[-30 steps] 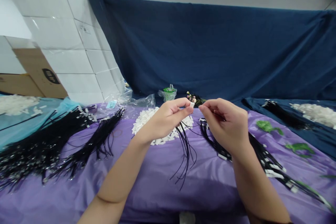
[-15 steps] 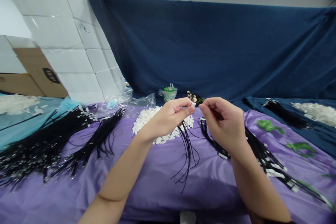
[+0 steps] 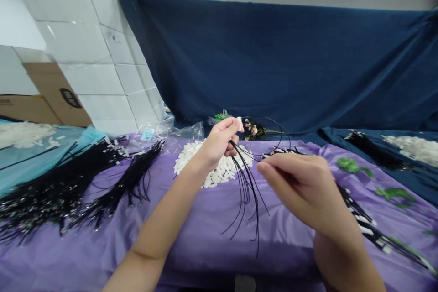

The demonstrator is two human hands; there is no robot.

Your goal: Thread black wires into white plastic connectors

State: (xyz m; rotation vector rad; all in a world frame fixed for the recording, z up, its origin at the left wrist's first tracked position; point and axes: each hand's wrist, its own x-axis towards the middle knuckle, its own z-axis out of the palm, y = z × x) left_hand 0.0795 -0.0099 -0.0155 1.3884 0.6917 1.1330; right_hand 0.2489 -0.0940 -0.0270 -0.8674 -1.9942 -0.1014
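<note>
Purple cloth lies under my work, with a large spread of black cords to my left; ends straying that way could tangle. A heap of white pieces sits just beyond my hands, and a low sweep could scatter it. My right hand is apart from the left, thumb and finger closed to a pinch; I cannot tell whether a cord lies in it. My left hand is clamped on a white tab, above the heap, and also keeps a bunch of hanging cords. With one hand doing both, a loosened lower finger could drop the bunch. A thin loop arcs beyond my hands; it could snag, and a sharp tug might pull the tab free.
</note>
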